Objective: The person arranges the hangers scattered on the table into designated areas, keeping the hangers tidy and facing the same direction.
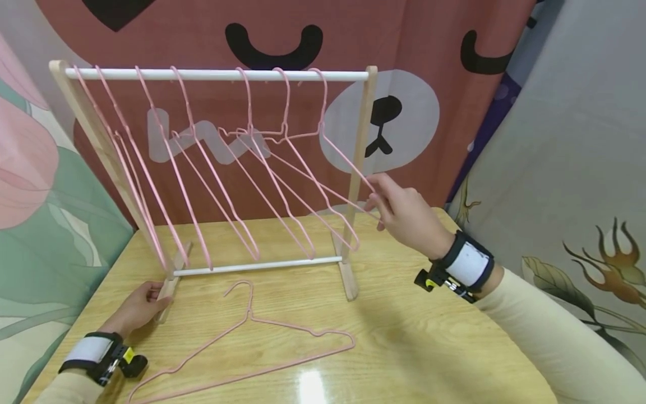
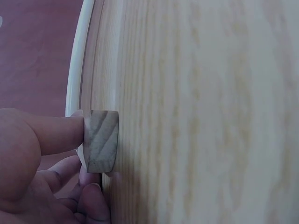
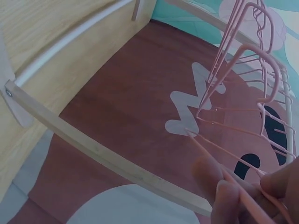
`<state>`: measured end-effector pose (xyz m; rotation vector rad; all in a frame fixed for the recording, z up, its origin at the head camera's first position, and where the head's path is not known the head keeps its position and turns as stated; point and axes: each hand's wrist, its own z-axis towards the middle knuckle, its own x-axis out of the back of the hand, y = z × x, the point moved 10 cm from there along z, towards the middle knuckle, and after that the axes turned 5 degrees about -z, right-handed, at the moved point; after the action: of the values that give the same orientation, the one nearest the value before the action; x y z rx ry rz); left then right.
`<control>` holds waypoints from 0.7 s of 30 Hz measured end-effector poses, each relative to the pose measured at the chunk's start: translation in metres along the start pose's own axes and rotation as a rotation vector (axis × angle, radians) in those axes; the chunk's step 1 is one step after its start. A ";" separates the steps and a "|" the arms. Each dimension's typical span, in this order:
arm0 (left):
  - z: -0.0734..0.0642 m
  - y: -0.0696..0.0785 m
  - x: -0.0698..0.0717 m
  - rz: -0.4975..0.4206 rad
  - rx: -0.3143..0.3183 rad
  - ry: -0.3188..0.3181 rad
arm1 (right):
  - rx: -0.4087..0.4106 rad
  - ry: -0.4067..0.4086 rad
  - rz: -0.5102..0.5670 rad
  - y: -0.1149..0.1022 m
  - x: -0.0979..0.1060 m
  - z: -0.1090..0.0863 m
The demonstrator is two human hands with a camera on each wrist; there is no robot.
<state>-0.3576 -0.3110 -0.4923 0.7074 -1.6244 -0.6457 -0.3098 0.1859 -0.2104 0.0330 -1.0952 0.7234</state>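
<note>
At the right of the head view, my right hand [image 1: 406, 213] grips the outer end of a pink clothes hanger [image 1: 347, 159]. This hanger's hook hangs over the white top rail, nearest the right post. In the right wrist view, fingers and thumb close around the pink hanger [image 3: 203, 146]. My left hand [image 1: 135, 310] pinches the front end of the wooden left foot [image 1: 167, 293] of a small garment rack [image 1: 217, 75]. The left wrist view shows the thumb on one side of the foot's end [image 2: 102, 140] and fingers below. Several other pink hangers [image 1: 212, 168] hang along the rail.
Another pink hanger [image 1: 282, 324] lies flat on the wooden table [image 1: 414, 325] in front of the rack. A low white bar [image 1: 262, 265] joins the rack's feet. Behind stands a brown curtain [image 1: 202, 33] with a bear print; patterned cloth [image 1: 570, 140] hangs at the right.
</note>
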 end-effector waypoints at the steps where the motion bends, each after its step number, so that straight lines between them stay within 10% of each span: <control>1: 0.000 0.000 0.000 0.001 0.004 0.001 | 0.003 0.002 0.001 0.000 0.000 0.000; 21: 0.003 -0.001 0.001 0.013 -0.014 0.002 | 0.064 -0.007 -0.082 -0.007 -0.003 -0.009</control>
<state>-0.3604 -0.3125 -0.4932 0.6868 -1.6202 -0.6462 -0.3002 0.1819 -0.2151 0.1346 -1.0711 0.6847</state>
